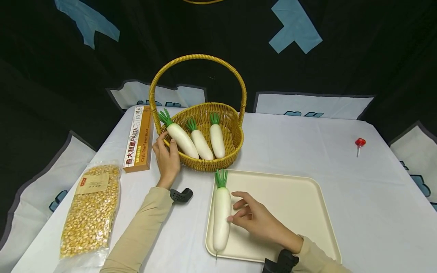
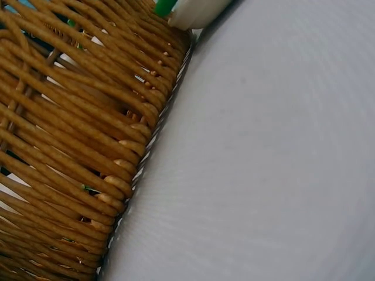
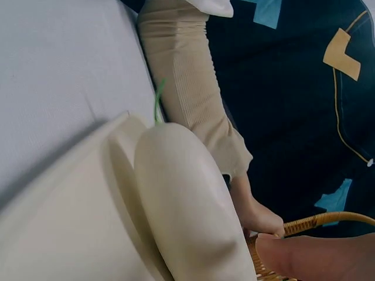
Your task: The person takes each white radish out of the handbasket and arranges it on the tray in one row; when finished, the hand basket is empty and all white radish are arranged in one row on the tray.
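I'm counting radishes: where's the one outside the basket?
In the head view, that radish lies along the left side of the tray, beside the right hand.

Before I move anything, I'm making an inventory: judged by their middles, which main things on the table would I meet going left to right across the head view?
Clear plastic bag of yellow kernels → orange-and-white rectangular pasta box → golden woven basket → cream rectangular tray → small red lollipop

Creased beige sleeves (image 1: 141, 227) are worn with a black wrist-mounted device (image 1: 182, 195) on either side.
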`<state>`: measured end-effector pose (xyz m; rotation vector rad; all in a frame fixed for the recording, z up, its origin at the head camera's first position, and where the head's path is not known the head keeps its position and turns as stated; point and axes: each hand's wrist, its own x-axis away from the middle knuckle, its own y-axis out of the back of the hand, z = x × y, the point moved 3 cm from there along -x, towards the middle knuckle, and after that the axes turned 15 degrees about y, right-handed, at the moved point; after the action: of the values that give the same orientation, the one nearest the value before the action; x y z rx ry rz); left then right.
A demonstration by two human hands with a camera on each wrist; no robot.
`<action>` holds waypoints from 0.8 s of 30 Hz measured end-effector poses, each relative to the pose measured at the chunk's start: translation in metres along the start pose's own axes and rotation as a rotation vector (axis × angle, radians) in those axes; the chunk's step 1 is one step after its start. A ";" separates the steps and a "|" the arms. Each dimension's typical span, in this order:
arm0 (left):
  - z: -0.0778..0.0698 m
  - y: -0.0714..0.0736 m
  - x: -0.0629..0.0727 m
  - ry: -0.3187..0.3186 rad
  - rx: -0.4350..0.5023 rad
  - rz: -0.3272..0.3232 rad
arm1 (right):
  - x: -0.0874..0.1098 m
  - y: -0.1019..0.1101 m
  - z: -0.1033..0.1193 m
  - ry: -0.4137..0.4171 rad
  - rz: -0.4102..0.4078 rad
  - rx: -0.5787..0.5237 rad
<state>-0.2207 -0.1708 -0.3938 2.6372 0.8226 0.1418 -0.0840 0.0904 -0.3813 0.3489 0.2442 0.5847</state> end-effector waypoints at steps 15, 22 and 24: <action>0.001 -0.001 -0.001 -0.002 -0.002 -0.006 | -0.025 0.043 -0.001 -0.067 -0.104 -0.201; 0.002 -0.001 -0.001 -0.009 -0.002 -0.012 | -0.070 0.076 0.004 -0.029 -0.354 -0.740; 0.002 -0.002 -0.001 -0.009 -0.003 -0.011 | -0.089 0.080 0.005 0.006 -0.416 -0.862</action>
<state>-0.2221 -0.1710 -0.3963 2.6279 0.8338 0.1285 -0.1934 0.1000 -0.3346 -0.5298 0.0495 0.2367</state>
